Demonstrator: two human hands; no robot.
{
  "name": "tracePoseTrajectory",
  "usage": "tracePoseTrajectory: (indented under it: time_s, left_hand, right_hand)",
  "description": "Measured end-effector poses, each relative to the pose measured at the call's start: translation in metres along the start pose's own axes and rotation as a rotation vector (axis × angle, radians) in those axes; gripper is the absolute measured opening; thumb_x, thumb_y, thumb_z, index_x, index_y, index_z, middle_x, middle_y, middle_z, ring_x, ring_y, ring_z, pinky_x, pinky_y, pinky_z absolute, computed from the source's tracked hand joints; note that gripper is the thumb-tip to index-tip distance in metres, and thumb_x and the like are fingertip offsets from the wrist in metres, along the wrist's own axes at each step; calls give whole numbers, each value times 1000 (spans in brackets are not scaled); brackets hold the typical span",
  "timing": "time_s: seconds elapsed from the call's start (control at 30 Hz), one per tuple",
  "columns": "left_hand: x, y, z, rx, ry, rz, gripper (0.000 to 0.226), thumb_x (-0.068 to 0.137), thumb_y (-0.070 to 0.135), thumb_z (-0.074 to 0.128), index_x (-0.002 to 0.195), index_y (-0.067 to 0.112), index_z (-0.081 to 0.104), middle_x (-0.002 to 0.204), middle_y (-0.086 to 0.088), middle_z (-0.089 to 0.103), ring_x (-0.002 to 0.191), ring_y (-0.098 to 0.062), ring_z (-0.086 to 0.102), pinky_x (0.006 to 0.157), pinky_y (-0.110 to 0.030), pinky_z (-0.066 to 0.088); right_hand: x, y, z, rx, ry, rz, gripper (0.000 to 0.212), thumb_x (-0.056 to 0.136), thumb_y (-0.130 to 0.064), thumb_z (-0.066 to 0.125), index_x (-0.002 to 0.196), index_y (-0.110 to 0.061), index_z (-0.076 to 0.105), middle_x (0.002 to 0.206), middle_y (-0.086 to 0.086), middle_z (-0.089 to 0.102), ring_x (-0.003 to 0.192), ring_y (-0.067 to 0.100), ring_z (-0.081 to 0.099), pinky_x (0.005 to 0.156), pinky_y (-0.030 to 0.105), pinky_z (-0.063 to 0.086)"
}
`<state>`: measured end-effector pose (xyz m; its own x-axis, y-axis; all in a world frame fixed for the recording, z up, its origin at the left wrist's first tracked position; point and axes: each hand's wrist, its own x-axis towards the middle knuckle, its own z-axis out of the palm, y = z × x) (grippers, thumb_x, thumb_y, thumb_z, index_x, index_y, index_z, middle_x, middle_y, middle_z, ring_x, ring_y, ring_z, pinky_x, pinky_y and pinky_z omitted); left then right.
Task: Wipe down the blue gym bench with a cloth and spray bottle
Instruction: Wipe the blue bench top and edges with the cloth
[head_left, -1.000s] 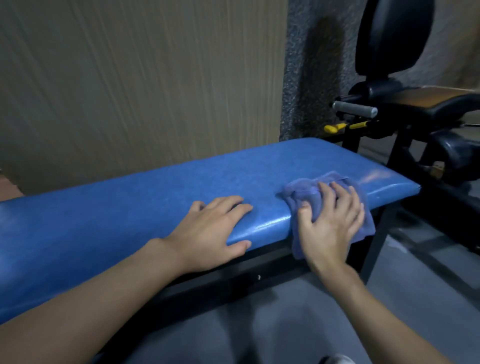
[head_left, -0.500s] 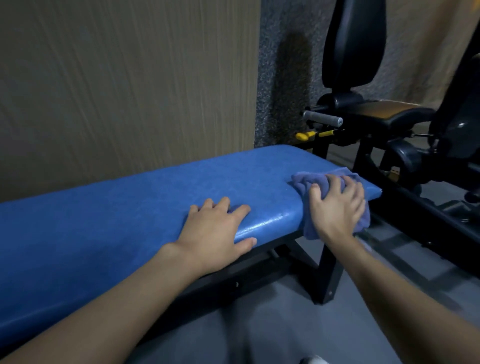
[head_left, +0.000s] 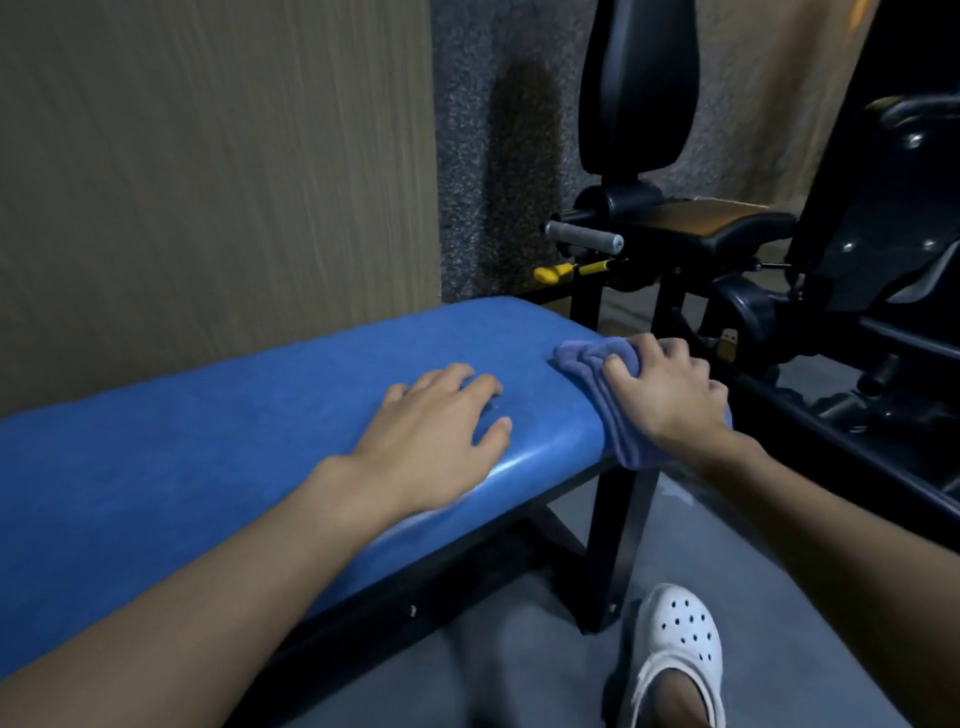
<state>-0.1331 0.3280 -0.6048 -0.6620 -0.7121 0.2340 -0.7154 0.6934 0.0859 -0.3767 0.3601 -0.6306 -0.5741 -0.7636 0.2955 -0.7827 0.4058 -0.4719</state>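
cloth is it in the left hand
No, the right hand grips the cloth at the end of the bench; the left hand rests flat on it.

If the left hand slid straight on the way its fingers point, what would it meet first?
Probably the cloth the right hand grips at the end of the blue bench; only bare padding lies between. The left hand might pass just behind it.

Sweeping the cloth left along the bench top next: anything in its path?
Yes. The left hand lies flat on the bench pad just left of the cloth, which the right hand holds over the bench's right end. Nothing else shows on the pad.
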Motion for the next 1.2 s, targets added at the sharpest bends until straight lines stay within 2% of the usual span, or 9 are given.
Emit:
tracePoseTrajectory:
  time_s: [0.1, 0.2, 0.33, 0.47, 0.6, 0.73, 0.83, 1.0, 1.2]
  left_hand:
    - [21, 13, 3, 62, -70, -18, 43, 97, 51, 35, 134, 31, 45, 126, 0, 51, 118, -27, 48, 96, -44, 39]
    - [22, 20, 0, 111, -99, -64, 44, 97, 54, 32, 131, 31, 47, 120, -2, 52, 112, -28, 49, 95, -44, 41]
    - [14, 21, 2, 119, -103, -91, 48, 97, 56, 30, 137, 33, 44, 121, 0, 51, 113, -26, 50, 96, -42, 41]
    - [17, 25, 3, 142, -84, -104, 49, 95, 58, 29, 137, 35, 43, 119, 3, 51, 112, -24, 50, 97, -42, 40]
    - [39, 18, -1, 156, -80, -96, 47, 92, 63, 25, 127, 39, 45, 113, 5, 48, 109, -22, 48, 94, -42, 40]
    - [96, 1, 8, 86, -154, -142, 49, 92, 65, 28, 135, 44, 37, 137, 3, 42, 126, -26, 44, 101, -49, 39]
    - [123, -4, 17, 101, -207, -185, 51, 92, 66, 30, 138, 44, 36, 138, 3, 44, 125, -28, 45, 101, -52, 37]
    - [115, -11, 16, 127, -182, -175, 55, 92, 67, 30, 142, 45, 34, 135, 7, 45, 124, -26, 42, 102, -49, 36]
    - [112, -7, 17, 88, -175, -184, 56, 93, 64, 34, 144, 43, 35, 136, 7, 44, 125, -24, 41, 105, -47, 34]
  right_hand:
    - [4, 5, -6, -17, 23, 6, 61, 84, -63, 36, 126, -20, 41, 136, 12, 39, 125, 39, 40, 106, 56, 29]
    - [-6, 6, -8, -135, 81, 16, 73, 84, -73, 29, 126, -17, 45, 144, 13, 30, 136, 36, 26, 110, 61, 18]
    - [-13, 3, -2, -91, -53, -1, 77, 79, -80, 22, 131, -28, 42, 142, 7, 33, 133, 33, 27, 106, 60, 25]
    - [18, -2, -3, -131, -139, 11, 80, 76, -79, 24, 134, -27, 40, 137, 8, 37, 127, 38, 35, 100, 61, 28]
    - [60, 0, -13, -92, -367, -100, 81, 76, -82, 27, 132, -24, 39, 136, 12, 38, 119, 40, 47, 98, 51, 38]
    - [61, 20, -23, -112, -477, -280, 78, 76, -86, 29, 140, -42, 24, 134, 4, 38, 118, 35, 51, 101, 46, 39]
    - [57, 32, -30, -104, -484, -353, 74, 78, -83, 33, 142, -49, 19, 139, -3, 35, 120, 30, 51, 101, 40, 39]
    - [75, 20, -23, -71, -538, -374, 64, 82, -75, 41, 136, -47, 25, 122, -3, 34, 107, 28, 56, 95, 37, 41]
    - [140, -16, 22, 25, -626, -349, 70, 79, -71, 49, 138, -36, 33, 121, 3, 35, 120, 30, 50, 106, 36, 35]
